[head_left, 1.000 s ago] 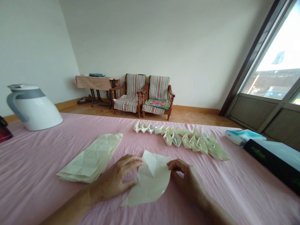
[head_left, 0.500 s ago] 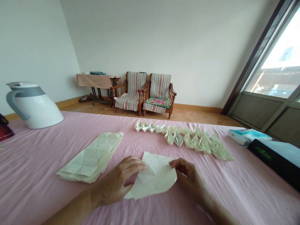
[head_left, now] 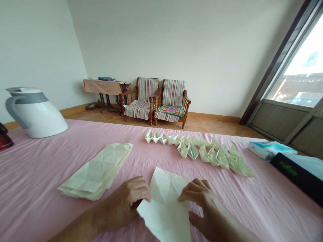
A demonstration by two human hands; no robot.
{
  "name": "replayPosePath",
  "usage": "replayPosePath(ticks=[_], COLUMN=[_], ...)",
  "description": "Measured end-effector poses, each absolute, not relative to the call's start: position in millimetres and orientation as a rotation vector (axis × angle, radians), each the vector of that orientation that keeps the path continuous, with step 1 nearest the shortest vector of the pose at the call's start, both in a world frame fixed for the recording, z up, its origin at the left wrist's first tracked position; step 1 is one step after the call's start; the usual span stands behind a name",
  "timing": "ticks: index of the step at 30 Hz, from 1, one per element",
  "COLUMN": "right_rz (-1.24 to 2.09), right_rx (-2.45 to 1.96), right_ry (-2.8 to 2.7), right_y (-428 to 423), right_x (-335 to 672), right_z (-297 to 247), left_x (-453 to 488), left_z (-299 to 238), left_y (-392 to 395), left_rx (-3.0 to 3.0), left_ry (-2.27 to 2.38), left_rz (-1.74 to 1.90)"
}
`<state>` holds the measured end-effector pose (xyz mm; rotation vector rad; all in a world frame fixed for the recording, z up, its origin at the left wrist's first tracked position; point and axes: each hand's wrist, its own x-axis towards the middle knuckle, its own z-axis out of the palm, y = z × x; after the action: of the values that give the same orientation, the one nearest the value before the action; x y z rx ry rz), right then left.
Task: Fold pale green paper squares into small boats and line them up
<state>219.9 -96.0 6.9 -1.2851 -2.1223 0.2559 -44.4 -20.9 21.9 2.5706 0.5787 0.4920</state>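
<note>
A creased sheet of pale paper [head_left: 168,201] is between my hands, its near end running out of the bottom of the view. My left hand [head_left: 131,196] pinches the sheet's left edge, thumb hidden beneath. On the right edge, my right hand [head_left: 199,201] has its fingertips on top and the thumb at the side, gripping the paper. To the left lies a stack of creased paper sheets [head_left: 98,171]. Beyond my right hand stand rows of folded paper boats [head_left: 212,155], some nested into each other.
The pink tablecloth [head_left: 141,161] has small wrinkles. A white and grey jug [head_left: 45,116] stands at the far left, near a red object [head_left: 5,139]. To the right are a blue-white packet [head_left: 268,148] and a black box [head_left: 290,174]. Two chairs [head_left: 156,101] stand beyond.
The sheet has come nearer to me and turned, its long side now pointing toward me. Both hands have shifted their hold along its edges. The stack and boats stay in place.
</note>
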Motion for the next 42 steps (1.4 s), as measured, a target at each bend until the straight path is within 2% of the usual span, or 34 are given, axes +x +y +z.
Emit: replayPosePath(ticks=[11, 13, 16, 21, 25, 34, 39, 42], right_rz=[0.531, 0.559, 0.398, 0.599, 0.575, 0.515, 0.479, 0.33], right_rx=[-1.239, -1.309, -1.425, -1.609, -1.778, -1.648, -1.61, -1.614], right_ry=[-2.227, -2.187, -1.899, -1.855, -1.744, -1.46, -1.643, -1.717], right_y=[-94, -96, -98, -94, -89, -89, -89, -89], right_x=[219, 222, 226, 223, 220, 209, 217, 222], right_z=[-2, -8, -21, -32, -39, -57, -75, -86], left_x=[-42, -42, -39, -34, -30, -26, -26, -25], left_z=[26, 23, 16, 0, -8, -12, -6, -3], left_y=[-30, -30, -28, -22, -21, -25, -26, -26], left_rx=[2.527, 2.454, 2.246, 2.062, 2.037, 2.085, 2.207, 2.24], left_ry=[0.655, 0.732, 0.917, 1.075, 1.119, 1.145, 1.146, 1.17], left_rz=[0.431, 0.431, 0.444, 0.515, 0.637, 0.724, 0.621, 0.578])
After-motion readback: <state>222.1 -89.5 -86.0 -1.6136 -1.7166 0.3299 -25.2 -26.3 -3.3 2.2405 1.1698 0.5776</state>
